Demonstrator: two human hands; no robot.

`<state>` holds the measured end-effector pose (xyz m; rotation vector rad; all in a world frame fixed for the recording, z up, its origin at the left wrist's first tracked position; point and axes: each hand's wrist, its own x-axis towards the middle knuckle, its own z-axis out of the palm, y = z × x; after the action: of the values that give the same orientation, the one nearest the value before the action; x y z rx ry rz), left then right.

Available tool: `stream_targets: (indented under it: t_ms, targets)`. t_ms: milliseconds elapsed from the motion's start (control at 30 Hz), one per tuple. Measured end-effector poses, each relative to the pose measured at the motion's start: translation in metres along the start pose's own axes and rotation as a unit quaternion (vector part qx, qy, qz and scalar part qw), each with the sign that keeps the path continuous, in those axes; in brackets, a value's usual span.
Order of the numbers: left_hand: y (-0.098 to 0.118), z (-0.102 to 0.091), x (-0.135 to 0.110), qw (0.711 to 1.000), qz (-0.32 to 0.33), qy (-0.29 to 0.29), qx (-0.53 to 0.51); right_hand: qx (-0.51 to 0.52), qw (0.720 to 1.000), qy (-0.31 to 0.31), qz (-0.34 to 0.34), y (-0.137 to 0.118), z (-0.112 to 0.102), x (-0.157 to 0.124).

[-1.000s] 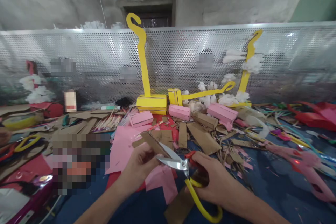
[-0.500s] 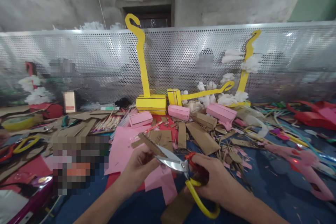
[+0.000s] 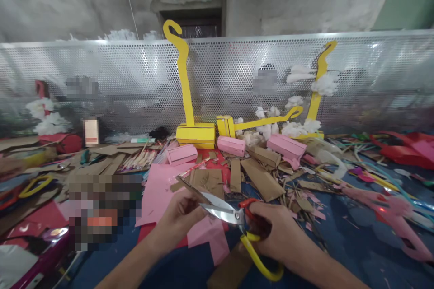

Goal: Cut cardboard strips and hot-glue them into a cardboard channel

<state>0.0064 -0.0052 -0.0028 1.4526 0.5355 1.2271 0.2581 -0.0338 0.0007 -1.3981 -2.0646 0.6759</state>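
Over pink paper [image 3: 158, 192] — scissors [image 3: 221, 210], probably cardboard [image 3: 189, 186].

Dim, even light; edges warped, corners perhaps soft.

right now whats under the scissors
Below the scissors, which cut a cardboard strip held by the left hand, lie pink paper and a brown cardboard piece on the blue table cover. The right hand on the handles hides whatever lies beneath it.
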Motion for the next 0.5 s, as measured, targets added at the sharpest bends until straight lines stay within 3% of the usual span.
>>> stream_targets:
  t_ms: [367, 500]
  targets:
    - [-0.0022, -0.0053, -0.0017, 0.998, -0.014, -0.042, 0.034, 0.026, 0.999, -0.026, 0.037, 0.0017, -0.0001, -0.0016]
    - [-0.0066, -0.0069, -0.0009, 0.999, -0.009, -0.001, 0.035, 0.053, 0.998, 0.006, 0.029, 0.0023, -0.0034, -0.0009]
